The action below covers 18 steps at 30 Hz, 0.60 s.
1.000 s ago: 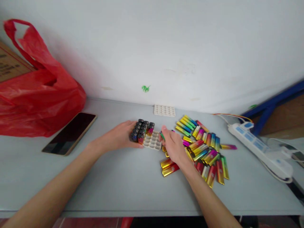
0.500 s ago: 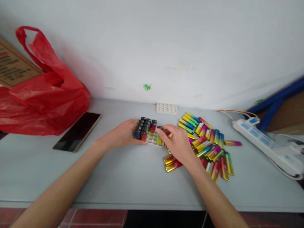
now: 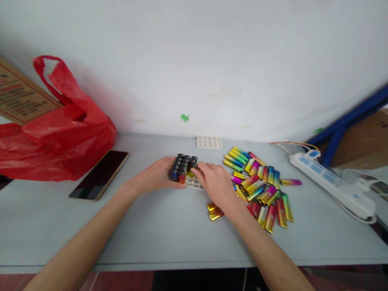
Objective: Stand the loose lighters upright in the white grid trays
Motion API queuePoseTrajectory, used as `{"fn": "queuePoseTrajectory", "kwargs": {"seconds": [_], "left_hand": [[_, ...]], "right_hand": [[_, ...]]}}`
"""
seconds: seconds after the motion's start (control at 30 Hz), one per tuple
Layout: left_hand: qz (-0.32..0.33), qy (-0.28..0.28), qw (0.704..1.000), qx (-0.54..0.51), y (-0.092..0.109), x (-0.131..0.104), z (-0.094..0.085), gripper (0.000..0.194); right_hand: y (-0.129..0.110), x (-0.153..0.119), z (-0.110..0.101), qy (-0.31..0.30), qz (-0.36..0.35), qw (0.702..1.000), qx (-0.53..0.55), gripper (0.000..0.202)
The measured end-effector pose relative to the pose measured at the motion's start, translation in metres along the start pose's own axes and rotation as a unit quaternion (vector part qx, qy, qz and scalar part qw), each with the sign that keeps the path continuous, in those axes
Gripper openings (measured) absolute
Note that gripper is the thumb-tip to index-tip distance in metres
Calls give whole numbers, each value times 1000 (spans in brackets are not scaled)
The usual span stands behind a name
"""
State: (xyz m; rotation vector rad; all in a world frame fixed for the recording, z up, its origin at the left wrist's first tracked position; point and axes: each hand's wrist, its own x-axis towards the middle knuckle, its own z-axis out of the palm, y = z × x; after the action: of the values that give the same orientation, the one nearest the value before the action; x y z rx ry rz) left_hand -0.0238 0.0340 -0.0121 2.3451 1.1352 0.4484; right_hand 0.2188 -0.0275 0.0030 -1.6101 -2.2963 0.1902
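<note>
Several lighters [image 3: 182, 162] with black tops stand upright, packed together in the left part of a white tray with holes [image 3: 193, 184]. My left hand [image 3: 162, 173] curls around the left side of this block, thumb at its near corner and fingers behind. Over the tray's right part, my right hand [image 3: 214, 180] pinches a lighter [image 3: 192, 172], yellow-green below its dark top. That lighter is upright beside the standing row; fingers partly hide it. Bare holes show at the tray's near right. Many loose metallic-coloured lighters [image 3: 257, 188] lie in a pile right of my right hand.
A second white holed tray [image 3: 209, 142] lies by the wall. On the left are a phone [image 3: 100, 175], a red plastic bag [image 3: 69, 139] and a cardboard box [image 3: 26, 95]. A white power strip [image 3: 333, 182] with cables is at the right, near a blue metal frame [image 3: 348, 119].
My right hand has moved left with the lighter, from the tray's right edge in against the standing lighters. My left hand stays around the block. The view has shifted slightly.
</note>
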Motion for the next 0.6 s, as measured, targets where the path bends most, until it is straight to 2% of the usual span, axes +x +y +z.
{"fn": "queuePoseTrajectory", "kwargs": {"seconds": [0.13, 0.23, 0.33, 0.43, 0.47, 0.53, 0.6], "left_hand": [[-12, 0, 1000, 0, -1, 1, 0, 60], [-9, 3, 1000, -3, -2, 1, 1, 62], [-4, 10, 1000, 1, -4, 1, 2, 65], [-11, 13, 1000, 0, -4, 1, 1, 65], [-15, 11, 1000, -2, -3, 1, 1, 65], [-18, 5, 1000, -6, -3, 1, 0, 64], [-14, 2, 1000, -7, -2, 1, -1, 66]], "right_hand": [[-1, -1, 4, -26, -28, 999, -10, 30], [16, -2, -1, 6, -30, 999, 36, 39], [49, -3, -9, 75, 9, 996, 48, 46], [90, -5, -14, 141, 74, 987, 10, 30], [104, -7, -14, 150, 97, 984, -7, 27], [128, -10, -12, 159, 132, 978, -31, 34], [146, -13, -9, 143, 138, 980, -31, 41]]}}
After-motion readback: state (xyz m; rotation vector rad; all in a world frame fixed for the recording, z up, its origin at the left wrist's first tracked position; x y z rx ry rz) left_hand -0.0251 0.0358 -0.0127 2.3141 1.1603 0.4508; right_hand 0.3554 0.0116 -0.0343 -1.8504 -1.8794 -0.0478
